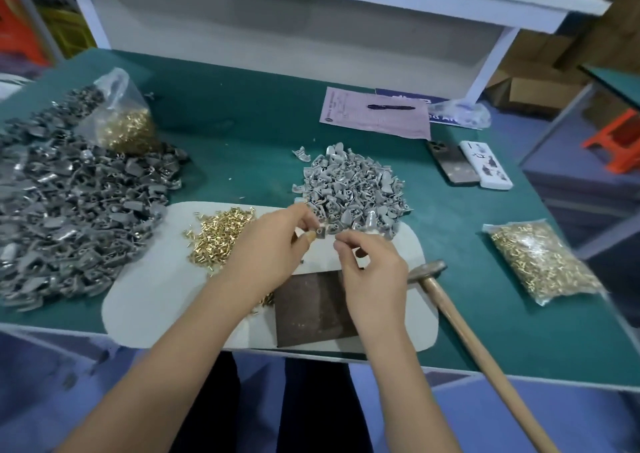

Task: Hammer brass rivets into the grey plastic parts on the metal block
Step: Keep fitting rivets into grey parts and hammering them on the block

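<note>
Two clear plastic bags sit on the green tabletop [242, 113]. One bag [117, 113] at the far left is open and slumped, with brass rivets showing through its lower half. The other bag [542, 262] lies flat at the right, packed full of rivets. Loose rivets [221, 238] spread in a small heap on the pale mat [145, 310], just left of the hands. A light grey pile of plastic parts [353, 182] sits at the mat's far edge, and a much bigger, darker pile [76, 217] covers the left side of the tabletop.

Now the hands. The left hand [273, 248] has its fingers curled in, pinching a small grey part [320, 233] at the near edge of the light pile. The right hand [374, 265] is close beside it, fingertips pinched together on something too small to make out, possibly a rivet. Both hover above the mat, just beyond the dark metal block [311, 307], which lies flat on the mat with nothing on its visible top. The hammer [460, 317] rests on the tabletop right of the block, head near the right wrist, wooden handle running off toward the near edge.
</note>
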